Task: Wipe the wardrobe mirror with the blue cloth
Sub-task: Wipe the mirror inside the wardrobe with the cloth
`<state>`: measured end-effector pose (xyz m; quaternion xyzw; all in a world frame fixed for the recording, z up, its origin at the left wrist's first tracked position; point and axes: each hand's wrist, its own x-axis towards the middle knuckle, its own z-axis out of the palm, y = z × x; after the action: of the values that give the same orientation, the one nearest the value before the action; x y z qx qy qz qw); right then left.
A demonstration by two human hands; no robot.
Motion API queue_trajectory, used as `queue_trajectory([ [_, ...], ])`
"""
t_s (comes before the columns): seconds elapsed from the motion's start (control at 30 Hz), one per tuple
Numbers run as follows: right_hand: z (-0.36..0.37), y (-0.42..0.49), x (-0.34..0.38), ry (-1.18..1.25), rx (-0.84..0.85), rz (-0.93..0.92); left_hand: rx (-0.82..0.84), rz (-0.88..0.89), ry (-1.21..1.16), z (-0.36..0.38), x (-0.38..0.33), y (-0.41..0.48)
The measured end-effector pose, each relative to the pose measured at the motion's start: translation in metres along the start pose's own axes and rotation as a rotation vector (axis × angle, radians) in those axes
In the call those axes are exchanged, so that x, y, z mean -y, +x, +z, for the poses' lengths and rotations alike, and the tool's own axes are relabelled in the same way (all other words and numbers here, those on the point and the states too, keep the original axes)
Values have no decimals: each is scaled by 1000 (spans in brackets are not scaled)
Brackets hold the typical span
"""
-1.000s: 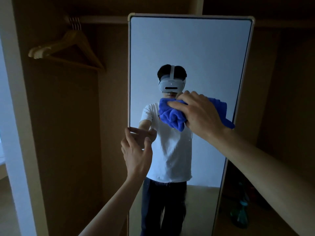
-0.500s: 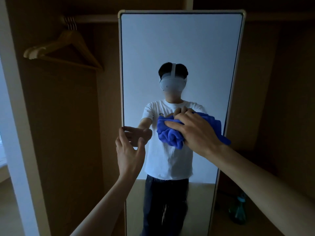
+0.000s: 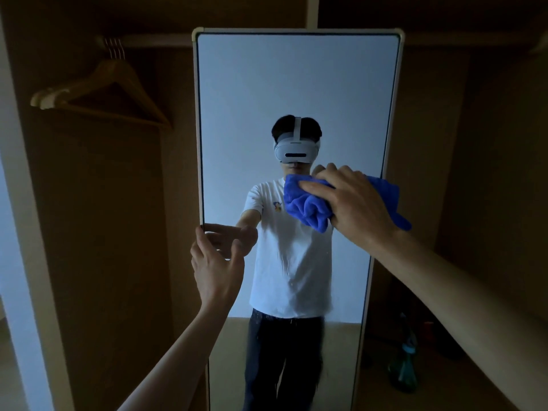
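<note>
The tall wardrobe mirror (image 3: 296, 84), framed in white, stands upright straight ahead and reflects a person in a white shirt. A bunched blue cloth (image 3: 308, 206) lies against the glass at mid-height, right of centre. My right hand (image 3: 355, 200) holds the cloth and presses it to the mirror, fingers curled over its top and a tail of cloth sticking out to the right. My left hand (image 3: 216, 262) is lower, at the mirror's left edge, fingers straight and tips touching the glass and frame.
Several wooden hangers (image 3: 100, 90) hang from a rail (image 3: 154, 41) at the upper left inside the wardrobe. A teal bottle (image 3: 404, 369) stands on the wardrobe floor to the right of the mirror. Dark wooden walls close in both sides.
My right hand swept the cloth down to chest height on the reflection, then back up and slightly right to chin height. My left hand has stayed at the mirror's left edge.
</note>
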<state>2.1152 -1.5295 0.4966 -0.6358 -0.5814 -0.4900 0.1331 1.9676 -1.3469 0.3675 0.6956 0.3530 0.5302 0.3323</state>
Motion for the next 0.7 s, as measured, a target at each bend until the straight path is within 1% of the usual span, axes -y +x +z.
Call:
queue_trajectory([
  [0.17, 25, -40, -1, 36, 49, -36, -6, 11, 9, 1, 0, 0],
  [0.27, 36, -61, 6, 60, 112, -37, -2, 11, 20, 0, 0, -1],
  [0.4, 35, -65, 5, 96, 189, -27, 11, 11, 13, -2, -1, -1],
  [0.5, 19, -52, -3, 116, 143, 8, 21, 0, 12, -4, -3, -1],
  [0.7, -24, -16, -34, 70, 33, 113, 20, -15, 25, -4, -5, -1],
])
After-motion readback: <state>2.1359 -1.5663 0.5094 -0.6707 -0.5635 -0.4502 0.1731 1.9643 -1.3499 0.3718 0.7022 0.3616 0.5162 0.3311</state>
